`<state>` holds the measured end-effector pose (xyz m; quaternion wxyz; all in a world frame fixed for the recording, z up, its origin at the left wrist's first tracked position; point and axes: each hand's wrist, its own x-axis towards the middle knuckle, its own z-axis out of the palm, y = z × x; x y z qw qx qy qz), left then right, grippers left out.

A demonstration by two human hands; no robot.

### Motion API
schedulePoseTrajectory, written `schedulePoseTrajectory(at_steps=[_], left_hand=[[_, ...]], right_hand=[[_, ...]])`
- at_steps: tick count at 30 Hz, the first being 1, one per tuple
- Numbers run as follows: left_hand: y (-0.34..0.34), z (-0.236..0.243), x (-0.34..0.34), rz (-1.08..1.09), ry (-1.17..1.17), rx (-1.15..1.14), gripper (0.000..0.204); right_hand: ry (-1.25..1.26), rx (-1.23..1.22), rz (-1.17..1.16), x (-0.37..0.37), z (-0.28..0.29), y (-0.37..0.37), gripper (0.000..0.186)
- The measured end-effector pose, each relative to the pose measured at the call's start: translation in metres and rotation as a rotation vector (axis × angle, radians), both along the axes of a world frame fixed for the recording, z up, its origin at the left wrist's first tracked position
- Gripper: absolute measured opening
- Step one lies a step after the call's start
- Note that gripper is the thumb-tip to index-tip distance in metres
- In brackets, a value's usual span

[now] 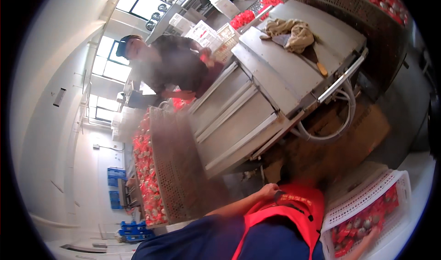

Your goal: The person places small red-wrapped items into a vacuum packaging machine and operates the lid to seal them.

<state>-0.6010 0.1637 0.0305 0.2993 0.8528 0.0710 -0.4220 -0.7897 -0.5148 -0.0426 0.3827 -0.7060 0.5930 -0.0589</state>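
My left hand (268, 191) rests with curled fingers against the top edge of my red apron (294, 209), which I wear over a blue shirt; nothing shows in its grip. My right hand (367, 240) is blurred at the lower right. It reaches into a white perforated crate (367, 198) filled with red packets (363, 223). Whether its fingers hold a packet is unclear.
A big steel machine (271, 76) fills the middle, with a beige cloth (291, 32) and an orange-handled tool (317, 62) on top. Perforated conveyor (172, 168) carries red packets (147, 177). A co-worker (174, 65) in dark clothes stands behind it. White crates (206, 30) are stacked beyond, blue crates (117, 175) by the wall.
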Motion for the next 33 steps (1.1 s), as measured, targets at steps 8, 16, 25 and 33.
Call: schedulePoseTrajectory(at_steps=[8, 16, 25, 33], left_hand=[[-0.008, 0.01, 0.051, 0.083, -0.094, -0.115, 0.038], [-0.028, 0.061, 0.065, 0.275, -0.164, -0.333, 0.038], [0.013, 0.106, 0.082, 0.555, 0.037, -0.713, 0.047], [0.127, 0.134, 0.129, 1.087, 0.079, -1.276, 0.068]], right_hand=[[-0.179, -0.08, -0.036, 0.015, 0.097, -0.029, 0.023], [-0.612, 0.015, 0.308, 0.167, 0.177, -0.049, 0.026], [-0.739, 0.018, 1.003, 0.389, 0.316, 0.274, 0.01], [-0.798, 0.416, 1.341, 0.454, 0.252, 0.58, 0.008]])
